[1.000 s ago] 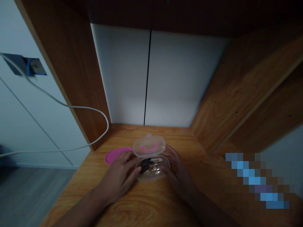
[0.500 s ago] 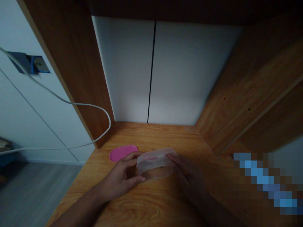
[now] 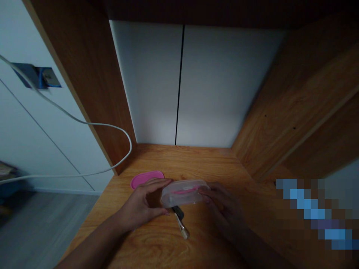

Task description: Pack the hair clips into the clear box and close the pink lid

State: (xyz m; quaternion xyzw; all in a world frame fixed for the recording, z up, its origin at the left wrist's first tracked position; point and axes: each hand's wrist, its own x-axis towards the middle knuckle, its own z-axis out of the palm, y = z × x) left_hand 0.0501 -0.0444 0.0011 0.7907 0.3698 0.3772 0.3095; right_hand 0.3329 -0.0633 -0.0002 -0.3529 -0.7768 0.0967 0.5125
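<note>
My right hand (image 3: pixel 224 205) grips the right end of a clear plastic box (image 3: pixel 179 200), which is tilted over the wooden surface. A pink strip (image 3: pixel 186 191) shows at the box, but whether it lies inside or behind is unclear. At the box's left end, my left hand (image 3: pixel 140 203) curves around it, fingertips at the upper edge and thumb near the lower corner. Just below the box is a small shiny metal piece (image 3: pixel 183 228) beside a dark piece (image 3: pixel 178 213); they look like a nail clipper, partly hidden. A pink oval lid (image 3: pixel 147 178) lies behind my left hand.
Wooden side panels (image 3: pixel 92 97) and a white back panel (image 3: pixel 207 89) enclose the wooden surface (image 3: pixel 157 246). A white cable (image 3: pixel 123 130) loops over the left side from near a wall socket (image 3: pixel 50 77). Part of the lower right is pixelated.
The box has tipped, so its clear oval lower face no longer shows. The metal and dark pieces have come into view below it. My left thumb has shifted slightly off the box's lower edge.
</note>
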